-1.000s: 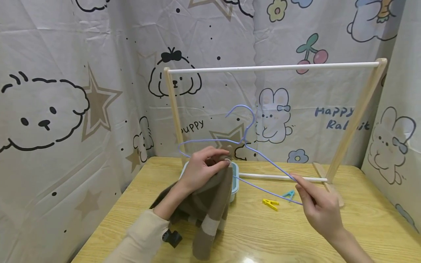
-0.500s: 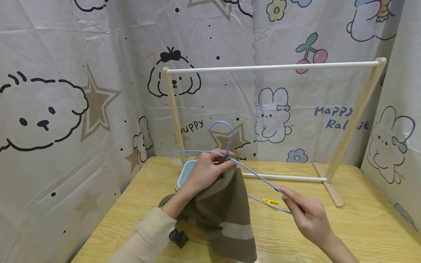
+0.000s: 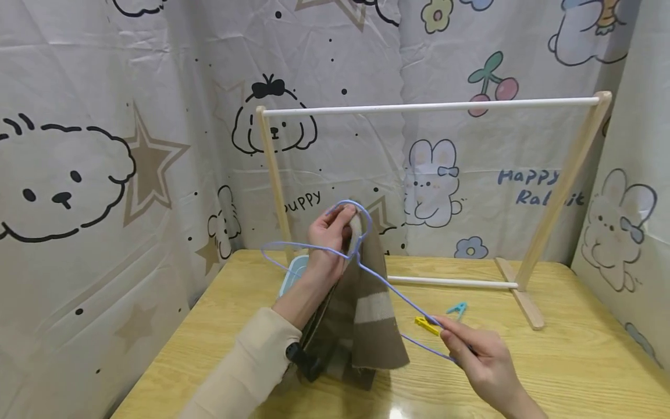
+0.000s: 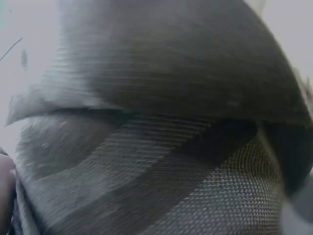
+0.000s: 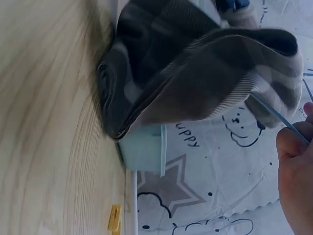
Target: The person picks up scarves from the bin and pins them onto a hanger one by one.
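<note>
My left hand (image 3: 330, 235) pinches the top of a brown cloth with paler stripes (image 3: 373, 305), up beside the hook of a thin purple-blue wire hanger (image 3: 398, 294). The cloth hangs down from the fingers in folds. The hanger's upper wire crosses in front of the left wrist and cloth; its lower bar is hidden behind them. My right hand (image 3: 481, 352) pinches the hanger's right end. Cloth (image 4: 161, 161) fills most of the left wrist view. In the right wrist view, the cloth (image 5: 195, 83) bulges in layers, with the hanger wire (image 5: 279, 115) running from it towards the right hand (image 5: 298, 171).
A wooden rack with a white top rail (image 3: 429, 107) stands at the back of the table (image 3: 209, 343). Behind the left arm is a light blue plastic bin (image 3: 294, 273). A yellow clip (image 3: 426, 326) and a blue clip (image 3: 458, 309) lie near the right hand.
My left hand has risen with the cloth, from below the hanger's upper wire to beside the hook. The right hand has brought the hanger left and downward.
</note>
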{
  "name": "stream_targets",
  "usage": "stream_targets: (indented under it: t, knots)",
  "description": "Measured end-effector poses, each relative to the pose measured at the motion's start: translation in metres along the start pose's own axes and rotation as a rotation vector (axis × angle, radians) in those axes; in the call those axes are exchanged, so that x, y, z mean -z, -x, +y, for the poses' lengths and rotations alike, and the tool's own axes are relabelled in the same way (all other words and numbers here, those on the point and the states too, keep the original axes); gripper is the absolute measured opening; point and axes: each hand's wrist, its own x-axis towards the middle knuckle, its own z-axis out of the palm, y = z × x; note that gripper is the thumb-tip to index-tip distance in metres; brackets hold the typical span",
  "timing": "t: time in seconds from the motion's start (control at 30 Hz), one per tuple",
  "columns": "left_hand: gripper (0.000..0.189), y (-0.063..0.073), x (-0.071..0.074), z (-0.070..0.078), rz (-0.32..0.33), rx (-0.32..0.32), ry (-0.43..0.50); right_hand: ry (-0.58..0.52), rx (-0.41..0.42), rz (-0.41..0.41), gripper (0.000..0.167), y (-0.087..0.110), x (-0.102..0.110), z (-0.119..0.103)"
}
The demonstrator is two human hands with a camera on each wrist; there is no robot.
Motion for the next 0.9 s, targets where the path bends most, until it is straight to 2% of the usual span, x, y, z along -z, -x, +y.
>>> stream_targets:
  t: [0.07,0.13,0.23,0.3,0.37,0.4,0.53,0.6,0.7,0.8,0.9]
  knots:
    - [0.011,-0.007,-0.003,0.001,0.034,-0.073,-0.019,-0.03,0.005,-0.01,0.027,0.002,-0.002,-0.004]
    - [0.016,-0.014,-0.003,0.001,0.042,-0.151,-0.127,-0.06,0.023,-0.007,0.027,0.003,-0.003,-0.008]
    - [0.022,-0.023,0.004,-0.003,0.002,-0.265,-0.417,-0.092,0.029,0.013,0.027,0.003,-0.003,-0.012]
    - [0.022,-0.029,0.012,-0.006,-0.044,-0.307,-0.578,-0.095,0.017,0.041,0.027,0.002,0.0,-0.012]
    - [0.022,-0.034,0.021,-0.01,-0.091,-0.31,-0.715,-0.096,-0.017,0.059,0.029,0.003,0.003,-0.011]
    - [0.022,-0.035,0.025,-0.011,-0.118,-0.293,-0.757,-0.086,-0.036,0.069,0.03,0.004,0.005,-0.011]
    - [0.019,-0.034,0.041,-0.01,-0.222,-0.169,-0.849,-0.066,-0.117,0.086,0.036,0.008,0.006,-0.008]
    - [0.016,-0.029,0.045,-0.007,-0.309,-0.112,-0.876,-0.031,-0.145,0.092,0.038,0.009,0.005,-0.006]
    - [0.013,-0.019,0.049,-0.003,-0.498,-0.087,-0.954,-0.004,-0.174,0.103,0.039,0.01,0.005,-0.003]
    - [0.011,-0.008,0.052,0.0,-0.741,-0.166,-1.07,-0.024,-0.188,0.125,0.039,0.011,0.007,0.0]
    - [0.01,0.005,0.056,0.005,-0.95,-0.298,-1.16,-0.067,-0.203,0.147,0.039,0.01,0.009,0.002]
